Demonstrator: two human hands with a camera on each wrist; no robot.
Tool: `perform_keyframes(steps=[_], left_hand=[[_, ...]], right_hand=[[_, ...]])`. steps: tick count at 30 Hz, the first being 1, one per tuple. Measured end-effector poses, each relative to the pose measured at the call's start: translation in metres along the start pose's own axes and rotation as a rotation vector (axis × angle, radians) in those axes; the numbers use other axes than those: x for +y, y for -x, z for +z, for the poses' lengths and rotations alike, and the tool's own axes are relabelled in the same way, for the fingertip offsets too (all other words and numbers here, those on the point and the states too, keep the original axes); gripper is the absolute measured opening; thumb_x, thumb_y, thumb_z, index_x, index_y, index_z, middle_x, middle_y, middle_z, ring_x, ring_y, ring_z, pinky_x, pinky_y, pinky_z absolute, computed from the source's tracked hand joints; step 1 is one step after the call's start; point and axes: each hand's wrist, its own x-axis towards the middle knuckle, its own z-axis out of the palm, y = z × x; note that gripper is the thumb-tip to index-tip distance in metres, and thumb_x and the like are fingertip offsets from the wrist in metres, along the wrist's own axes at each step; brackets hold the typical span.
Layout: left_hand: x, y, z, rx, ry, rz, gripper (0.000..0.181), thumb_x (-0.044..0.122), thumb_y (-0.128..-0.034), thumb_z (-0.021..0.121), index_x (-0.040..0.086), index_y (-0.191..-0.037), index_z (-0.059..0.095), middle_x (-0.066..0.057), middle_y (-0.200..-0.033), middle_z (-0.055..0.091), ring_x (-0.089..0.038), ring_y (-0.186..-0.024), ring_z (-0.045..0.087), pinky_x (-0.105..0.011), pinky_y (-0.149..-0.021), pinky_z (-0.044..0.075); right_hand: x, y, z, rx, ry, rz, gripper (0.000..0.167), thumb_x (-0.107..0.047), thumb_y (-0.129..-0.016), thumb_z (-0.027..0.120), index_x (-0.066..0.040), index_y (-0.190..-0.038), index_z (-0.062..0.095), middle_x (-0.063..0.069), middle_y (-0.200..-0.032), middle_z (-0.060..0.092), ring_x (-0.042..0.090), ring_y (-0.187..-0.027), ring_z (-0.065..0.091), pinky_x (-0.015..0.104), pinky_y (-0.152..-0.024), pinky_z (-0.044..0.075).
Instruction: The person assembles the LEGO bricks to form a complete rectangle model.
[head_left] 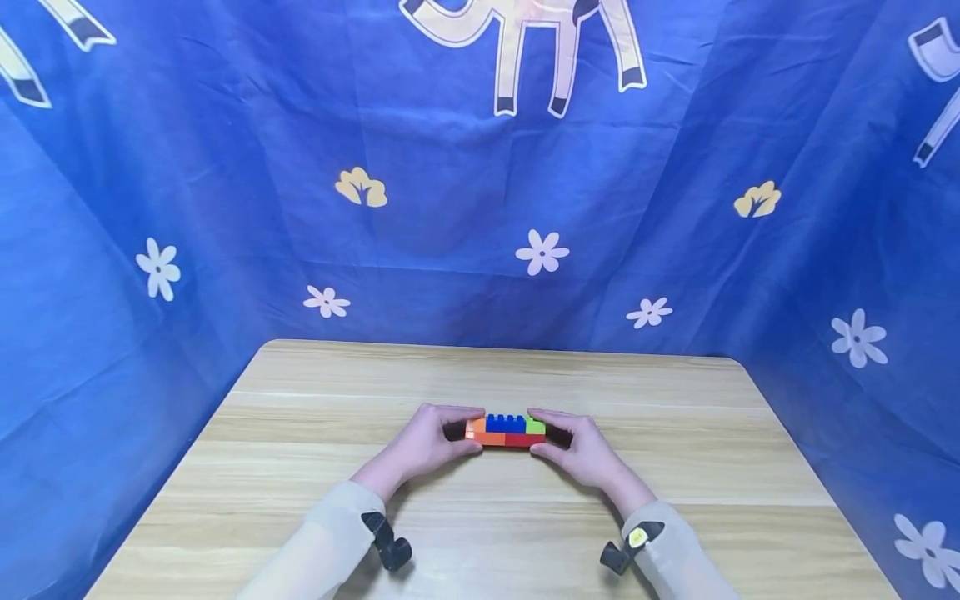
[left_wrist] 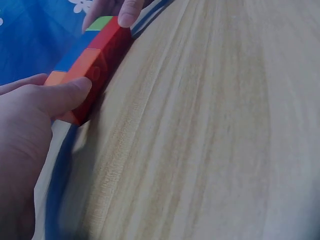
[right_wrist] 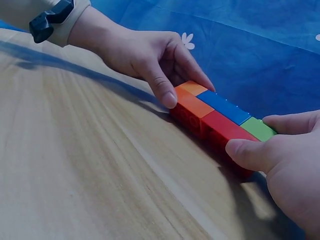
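Observation:
A short wall of toy building bricks is held between both hands near the table's middle. Its lower row is an orange brick [right_wrist: 192,107] beside a red brick [right_wrist: 225,132]. On top sit a small orange brick [left_wrist: 55,78], a blue brick [head_left: 506,425] with studs showing, and a lime green brick [right_wrist: 258,129]. My left hand [head_left: 423,442] pinches the orange end, thumb on the near side and fingers behind. At the green and red end, my right hand [head_left: 588,454] pinches in the same way. I cannot tell whether the wall touches the table.
The wood-grain table [head_left: 300,450] has rounded far corners. A blue patterned cloth [head_left: 450,250] hangs behind it and along both sides. Each wrist wears a black camera on a strap, such as the left wrist camera [head_left: 390,546].

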Motion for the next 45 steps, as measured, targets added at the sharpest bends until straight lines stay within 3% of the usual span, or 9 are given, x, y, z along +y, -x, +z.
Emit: perform_keyframes(steps=[7, 14, 19, 27, 36, 45], left_hand=[[-0.003, -0.002, 0.0, -0.015, 0.092, -0.06, 0.057, 0.027, -0.0871, 0.091, 0.014, -0.14, 0.071, 0.001, -0.136, 0.07, -0.022, -0.13, 0.063, -0.044, -0.113, 0.046], [-0.002, -0.005, -0.003, -0.028, 0.121, -0.101, 0.057, 0.027, -0.0867, 0.091, 0.014, -0.139, 0.072, -0.004, -0.134, 0.071, -0.028, -0.131, 0.062, -0.048, -0.113, 0.046], [0.0, -0.007, -0.005, -0.033, 0.129, -0.11, 0.056, 0.027, -0.0881, 0.09, 0.013, -0.139, 0.072, -0.005, -0.135, 0.071, -0.031, -0.133, 0.061, -0.05, -0.113, 0.045], [-0.003, -0.009, -0.003, -0.036, 0.118, -0.108, 0.054, 0.027, -0.0898, 0.088, 0.01, -0.138, 0.072, -0.008, -0.135, 0.07, -0.032, -0.133, 0.059, -0.051, -0.114, 0.045], [-0.015, -0.007, 0.001, -0.01, 0.218, -0.141, 0.052, 0.031, -0.0908, 0.087, 0.013, -0.137, 0.073, -0.002, -0.135, 0.071, -0.027, -0.134, 0.059, -0.047, -0.115, 0.043], [-0.013, -0.011, 0.0, -0.02, 0.233, -0.155, 0.052, 0.03, -0.0913, 0.087, 0.014, -0.138, 0.072, -0.002, -0.136, 0.07, -0.026, -0.135, 0.058, -0.047, -0.116, 0.043]], right_hand=[[0.0, -0.002, -0.002, -0.022, -0.031, 0.048, 0.058, -0.028, -0.092, 0.086, -0.019, -0.146, 0.067, -0.003, -0.146, 0.063, 0.023, -0.139, 0.055, 0.046, -0.119, 0.038], [-0.001, -0.005, -0.004, -0.033, -0.021, 0.068, 0.054, -0.028, -0.093, 0.085, -0.021, -0.144, 0.068, -0.002, -0.144, 0.065, 0.023, -0.138, 0.056, 0.046, -0.119, 0.039], [0.001, -0.007, -0.004, -0.032, -0.013, 0.077, 0.054, -0.031, -0.094, 0.083, -0.023, -0.145, 0.067, -0.001, -0.145, 0.065, 0.024, -0.138, 0.056, 0.048, -0.119, 0.039], [0.004, -0.008, -0.001, -0.043, -0.006, 0.099, 0.056, -0.031, -0.098, 0.079, -0.018, -0.151, 0.062, 0.004, -0.15, 0.06, 0.028, -0.143, 0.051, 0.05, -0.121, 0.035], [0.006, -0.009, 0.004, -0.056, -0.02, 0.122, 0.058, -0.035, -0.1, 0.076, -0.019, -0.154, 0.058, 0.002, -0.153, 0.057, 0.029, -0.145, 0.049, 0.051, -0.122, 0.033], [0.007, -0.008, 0.001, -0.028, -0.048, 0.13, 0.056, -0.032, -0.099, 0.077, -0.018, -0.151, 0.061, 0.003, -0.151, 0.059, 0.029, -0.144, 0.05, 0.05, -0.121, 0.034]])
